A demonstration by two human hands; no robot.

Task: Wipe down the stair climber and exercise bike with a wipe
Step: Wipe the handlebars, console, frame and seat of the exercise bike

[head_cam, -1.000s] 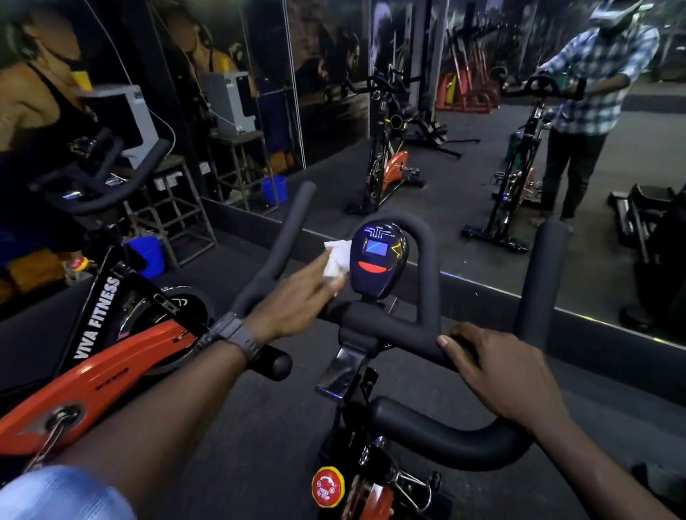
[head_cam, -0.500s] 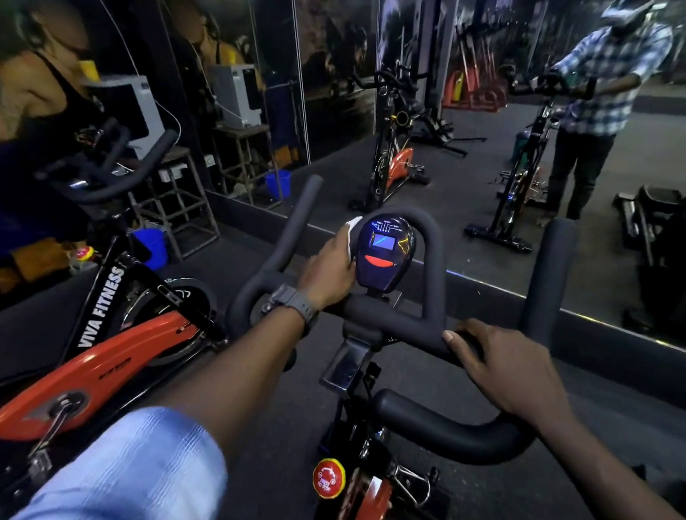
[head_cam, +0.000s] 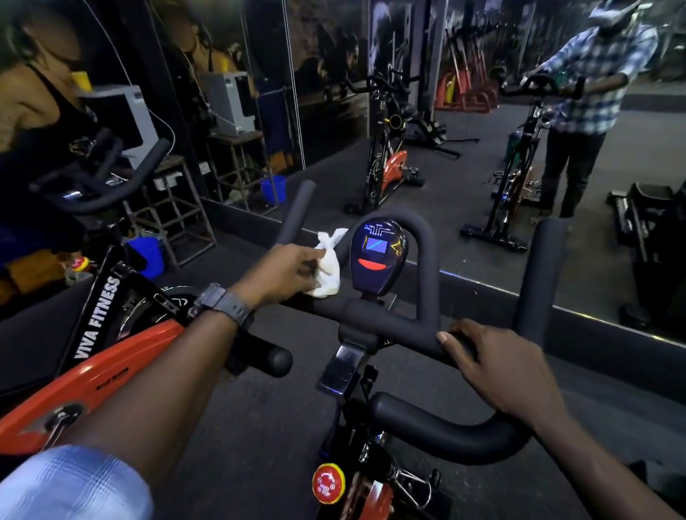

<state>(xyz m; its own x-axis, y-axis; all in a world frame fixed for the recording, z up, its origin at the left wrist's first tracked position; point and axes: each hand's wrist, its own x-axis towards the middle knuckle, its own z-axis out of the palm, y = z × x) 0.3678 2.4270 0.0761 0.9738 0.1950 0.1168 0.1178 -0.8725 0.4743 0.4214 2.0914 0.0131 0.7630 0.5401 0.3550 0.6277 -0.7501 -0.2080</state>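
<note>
A dim gym room, floored in dark rubber matting (head_cam: 240, 427). A wall mirror (head_cam: 482, 156) runs across the far side above a dark plinth, and it reflects a person in a checked shirt standing at a bike, a second orange-and-black bike, and red racks further back. To the left of the mirror is a wall mural (head_cam: 33, 75) of people exercising. Below it stand a metal stool (head_cam: 174, 207) and a white box-shaped machine (head_cam: 128, 119) with a cable, with a blue bucket (head_cam: 147, 254) on the floor near the stool.

A second bike (head_cam: 95, 348), orange with "VIVA FITNESS" on its frame, stands at the left, just beside the left forearm.

The bike (head_cam: 364, 456) being cleaned fills the lower centre, with black padded handlebars (head_cam: 390, 316), a red stop knob (head_cam: 328, 483) low on the frame, and a small lit console (head_cam: 377, 258) inside the looped bar.

The right hand (head_cam: 500, 372) lies over the right side of the crossbar, fingers curled round it. The left hand (head_cam: 287, 272), wearing a dark watch (head_cam: 224, 306), pinches a bunched white wipe (head_cam: 327, 273). The wipe is on the crossbar, just left of the console.
</note>
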